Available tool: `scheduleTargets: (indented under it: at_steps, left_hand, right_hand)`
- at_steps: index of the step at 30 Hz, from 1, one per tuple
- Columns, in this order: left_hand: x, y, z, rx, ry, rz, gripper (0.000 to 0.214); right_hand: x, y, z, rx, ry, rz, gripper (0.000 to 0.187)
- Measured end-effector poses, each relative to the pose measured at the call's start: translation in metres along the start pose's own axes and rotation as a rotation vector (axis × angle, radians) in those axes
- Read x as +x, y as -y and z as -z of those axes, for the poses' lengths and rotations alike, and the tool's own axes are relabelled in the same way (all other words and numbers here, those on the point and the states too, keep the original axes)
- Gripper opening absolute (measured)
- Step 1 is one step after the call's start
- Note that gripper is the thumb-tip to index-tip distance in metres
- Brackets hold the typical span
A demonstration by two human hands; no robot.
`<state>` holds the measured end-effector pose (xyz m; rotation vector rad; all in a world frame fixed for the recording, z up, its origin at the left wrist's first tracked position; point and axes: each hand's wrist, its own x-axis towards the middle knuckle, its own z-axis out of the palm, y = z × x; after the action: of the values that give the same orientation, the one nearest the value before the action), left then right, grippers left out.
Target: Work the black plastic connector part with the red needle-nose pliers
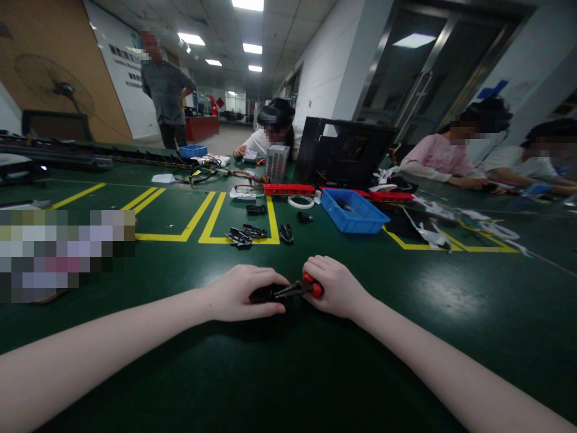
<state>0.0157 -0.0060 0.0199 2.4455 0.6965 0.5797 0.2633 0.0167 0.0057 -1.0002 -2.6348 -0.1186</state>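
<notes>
Near the middle of the green table, my left hand [246, 293] is closed around a small black part [265, 293], with the thumb below and the fingers above it. My right hand [336, 287] grips needle-nose pliers [295, 289] by their red handles. The plier tips point left and meet the black part; whether they pinch it cannot be made out. Beyond my hands lie several black plastic pieces [255, 231] with metallic bits, and one more such piece [286, 233] just right of them.
A blue bin [354, 211] with dark items stands ahead to the right. Behind it are red power strips [288, 189], a tape roll [301, 201] and a black computer case [338, 150]. Cables [211, 174] lie left of these. Several people sit or stand around the table.
</notes>
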Motion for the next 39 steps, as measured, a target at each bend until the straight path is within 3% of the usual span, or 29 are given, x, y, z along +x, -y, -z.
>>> scheduleTargets:
  at_steps: [18, 35, 39]
  left_hand:
    - [0.003, 0.008, -0.004, 0.034, 0.055, 0.089, 0.031]
    - [0.003, 0.002, -0.004, 0.099, -0.032, 0.107, 0.03]
    - [0.004, 0.007, -0.008, 0.132, -0.03, 0.127, 0.045]
  right_hand:
    - [-0.002, 0.002, 0.003, -0.038, 0.021, -0.037, 0.014]
    - [-0.001, 0.003, 0.005, -0.045, -0.006, -0.115, 0.015]
    - [-0.002, 0.003, 0.004, -0.029, -0.006, -0.112, 0.014]
